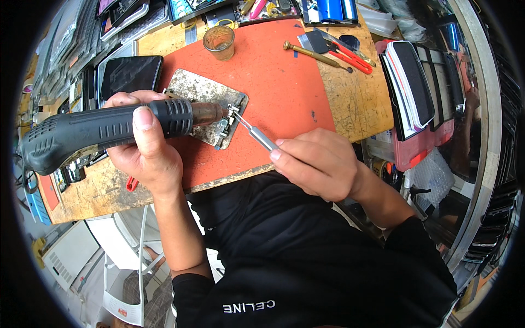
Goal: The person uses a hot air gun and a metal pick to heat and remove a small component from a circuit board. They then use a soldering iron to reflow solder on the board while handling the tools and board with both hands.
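At the repair surface (350, 104), I watch the left hand (145, 150) wrapped tight around a black ribbed-plastic hot-air gun (98, 131), its browned metal nozzle aimed at a small metal part (232, 112) just beyond the fingertips. The right hand (320, 164) pinches slim steel tweezers (254, 131), whose tips touch that same part from the other side. The part sits at the near edge of a scorched, mottled metal plate (205, 90) on an orange rubbery mat (273, 71) — heat and tool are both on it, so I judge the work mid-way, the piece not yet lifted free. Beyond the hands stand a grimy glass cup (219, 42), a brass-handled screwdriver (314, 54) and red-handled cutters (350, 56); a dark flat phone (130, 74) lies past the left knuckles — smooth glass against worn wood.
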The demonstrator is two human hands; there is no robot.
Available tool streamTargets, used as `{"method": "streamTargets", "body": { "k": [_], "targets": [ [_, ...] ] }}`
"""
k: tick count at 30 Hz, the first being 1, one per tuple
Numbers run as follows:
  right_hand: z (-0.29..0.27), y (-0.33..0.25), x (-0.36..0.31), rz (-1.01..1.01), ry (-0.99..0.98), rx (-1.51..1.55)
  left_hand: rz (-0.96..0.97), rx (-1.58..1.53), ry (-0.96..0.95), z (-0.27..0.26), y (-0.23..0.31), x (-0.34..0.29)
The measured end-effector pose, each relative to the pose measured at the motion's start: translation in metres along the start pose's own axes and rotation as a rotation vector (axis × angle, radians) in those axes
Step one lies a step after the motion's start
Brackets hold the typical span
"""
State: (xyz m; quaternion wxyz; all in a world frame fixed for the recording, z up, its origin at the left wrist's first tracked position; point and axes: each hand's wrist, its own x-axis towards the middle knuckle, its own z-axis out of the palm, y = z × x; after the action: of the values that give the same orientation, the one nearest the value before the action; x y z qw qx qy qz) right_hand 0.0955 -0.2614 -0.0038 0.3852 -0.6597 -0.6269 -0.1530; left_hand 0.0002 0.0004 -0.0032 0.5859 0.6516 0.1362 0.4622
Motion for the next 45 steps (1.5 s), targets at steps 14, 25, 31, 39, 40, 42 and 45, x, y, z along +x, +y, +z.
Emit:
{"method": "streamTargets", "body": {
  "k": [14, 25, 31, 39, 40, 42, 45],
  "targets": [
    [-0.010, -0.024, 0.018, 1.166, 0.299, 1.016, -0.027, -0.008, -0.001, 0.003, 0.005, 0.000],
    [-0.007, -0.022, 0.026, 1.202, 0.258, 0.978, -0.023, -0.008, -0.014, 0.004, 0.005, 0.000],
    [-0.006, -0.021, 0.026, 1.210, 0.285, 1.034, -0.022, 0.011, -0.005, 0.003, 0.005, 0.000],
    [-0.005, -0.019, 0.026, 1.217, 0.259, 1.024, -0.017, -0.002, -0.011, 0.004, 0.005, 0.000],
    [-0.005, -0.019, 0.026, 1.219, 0.259, 1.032, -0.022, -0.003, -0.018, 0.003, 0.006, 0.000],
    [-0.005, -0.018, 0.026, 1.214, 0.260, 1.043, -0.022, 0.001, -0.023, 0.002, 0.006, 0.000],
    [-0.006, -0.019, 0.026, 1.195, 0.258, 1.038, -0.011, 0.013, -0.019, 0.002, 0.005, 0.000]
  ]
}}
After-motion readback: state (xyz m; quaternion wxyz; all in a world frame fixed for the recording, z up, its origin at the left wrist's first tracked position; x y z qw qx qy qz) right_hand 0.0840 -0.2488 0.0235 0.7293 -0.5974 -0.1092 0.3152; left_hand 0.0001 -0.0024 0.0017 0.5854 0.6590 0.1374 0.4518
